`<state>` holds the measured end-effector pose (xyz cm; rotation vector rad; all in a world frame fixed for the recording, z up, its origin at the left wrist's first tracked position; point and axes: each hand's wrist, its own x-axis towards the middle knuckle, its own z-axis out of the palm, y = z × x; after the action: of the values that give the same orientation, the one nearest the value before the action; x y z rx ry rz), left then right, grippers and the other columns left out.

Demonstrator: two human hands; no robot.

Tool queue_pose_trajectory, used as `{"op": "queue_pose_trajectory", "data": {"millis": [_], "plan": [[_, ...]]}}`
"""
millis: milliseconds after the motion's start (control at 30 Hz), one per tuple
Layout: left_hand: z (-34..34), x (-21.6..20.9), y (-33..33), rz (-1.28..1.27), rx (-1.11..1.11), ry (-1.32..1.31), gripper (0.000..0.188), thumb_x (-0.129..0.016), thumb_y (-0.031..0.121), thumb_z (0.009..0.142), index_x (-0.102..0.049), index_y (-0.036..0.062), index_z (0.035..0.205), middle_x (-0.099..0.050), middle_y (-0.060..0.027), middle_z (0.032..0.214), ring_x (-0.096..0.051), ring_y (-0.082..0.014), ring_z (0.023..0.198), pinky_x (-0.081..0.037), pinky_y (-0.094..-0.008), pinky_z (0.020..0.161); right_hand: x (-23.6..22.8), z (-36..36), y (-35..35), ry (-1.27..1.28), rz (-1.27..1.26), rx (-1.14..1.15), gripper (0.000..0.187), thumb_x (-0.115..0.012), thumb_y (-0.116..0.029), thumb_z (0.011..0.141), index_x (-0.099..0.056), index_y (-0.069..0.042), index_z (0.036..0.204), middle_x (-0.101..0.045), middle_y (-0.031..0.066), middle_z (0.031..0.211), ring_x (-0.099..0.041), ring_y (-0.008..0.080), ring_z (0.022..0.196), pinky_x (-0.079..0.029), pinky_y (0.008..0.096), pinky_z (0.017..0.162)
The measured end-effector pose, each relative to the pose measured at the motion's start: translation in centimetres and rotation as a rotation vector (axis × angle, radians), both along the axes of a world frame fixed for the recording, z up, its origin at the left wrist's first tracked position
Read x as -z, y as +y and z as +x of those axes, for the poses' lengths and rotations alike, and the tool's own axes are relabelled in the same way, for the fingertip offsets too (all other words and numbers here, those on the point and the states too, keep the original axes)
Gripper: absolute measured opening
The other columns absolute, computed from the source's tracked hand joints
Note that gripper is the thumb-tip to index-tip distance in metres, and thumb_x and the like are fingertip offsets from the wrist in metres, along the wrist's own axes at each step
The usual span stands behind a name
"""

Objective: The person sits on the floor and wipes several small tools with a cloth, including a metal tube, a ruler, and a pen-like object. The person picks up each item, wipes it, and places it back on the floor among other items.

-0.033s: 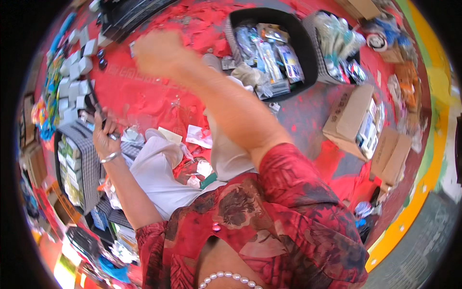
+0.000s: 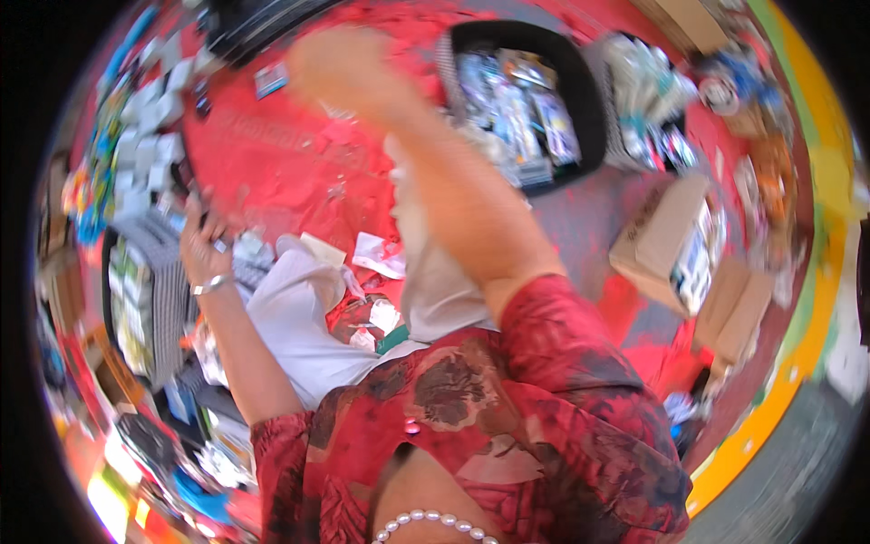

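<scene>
My left hand, wearing a silver bangle, is curled round a slim dark object whose kind I cannot make out. Something small and pale also shows at its fingers. Close by stands a grey checked fabric bin with green-and-white packs inside. My right hand is raised across to the far left of centre, and motion smears its fingers. Whether it holds anything is not visible. A small blue-and-white flat packet lies beside it on the red ground sheet.
A black-lined bin of packaged goods stands at the far right of centre, beside another holding clear-wrapped items. Cardboard boxes line the right. Several white boxes are stacked at left. Paper scraps lie between my legs.
My right hand has shifted rightward, and the small blue-and-white packet now shows fully beside it. My left hand keeps its hold on the dark object. The whole view has moved slightly.
</scene>
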<state>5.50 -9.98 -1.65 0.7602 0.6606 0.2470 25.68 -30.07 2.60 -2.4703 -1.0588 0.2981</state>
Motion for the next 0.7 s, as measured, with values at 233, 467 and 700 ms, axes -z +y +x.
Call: {"op": "queue_pose_trajectory", "data": {"millis": [233, 467, 700], "plan": [[-0.4, 0.2, -0.4, -0.029, -0.133, -0.197, 0.015, -0.059, 0.016, 0.083, -0.055, 0.0037, 0.09, -0.062, -0.0109, 0.088, -0.032, -0.0021, 0.043, -0.027, -0.0169, 0.039, 17.3, 6.6, -18.7, 0.133, -0.338, 0.048, 0.097, -0.07, -0.045, 0.065, -0.021, -0.001, 0.135, -0.041, 0.0281, 0.125, -0.039, 0.0379, 0.118, -0.032, 0.0421, 0.097], [-0.6, -0.9, -0.3, -0.034, -0.212, -0.198, 0.016, -0.056, 0.017, 0.085, -0.055, 0.0028, 0.092, -0.062, -0.0092, 0.086, -0.032, -0.0028, 0.045, -0.028, -0.0171, 0.041, 30.1, 2.0, -24.7, 0.481, -0.202, 0.324, 0.054, -0.065, -0.031, 0.07, -0.05, -0.001, 0.112, -0.057, 0.023, 0.1, -0.055, 0.0376, 0.093, -0.043, 0.0407, 0.08], [-1.1, -1.2, -0.4, -0.203, -0.212, -0.224, 0.015, -0.056, 0.018, 0.086, -0.054, 0.005, 0.092, -0.061, -0.0085, 0.086, -0.032, -0.0027, 0.045, -0.027, -0.0168, 0.04, 16.5, 2.6, -22.0, 0.456, 0.42, 0.648, 0.014, -0.06, -0.011, 0.074, -0.059, 0.001, 0.081, -0.059, 0.0079, 0.074, -0.057, 0.0215, 0.068, -0.045, 0.0325, 0.06]]}}
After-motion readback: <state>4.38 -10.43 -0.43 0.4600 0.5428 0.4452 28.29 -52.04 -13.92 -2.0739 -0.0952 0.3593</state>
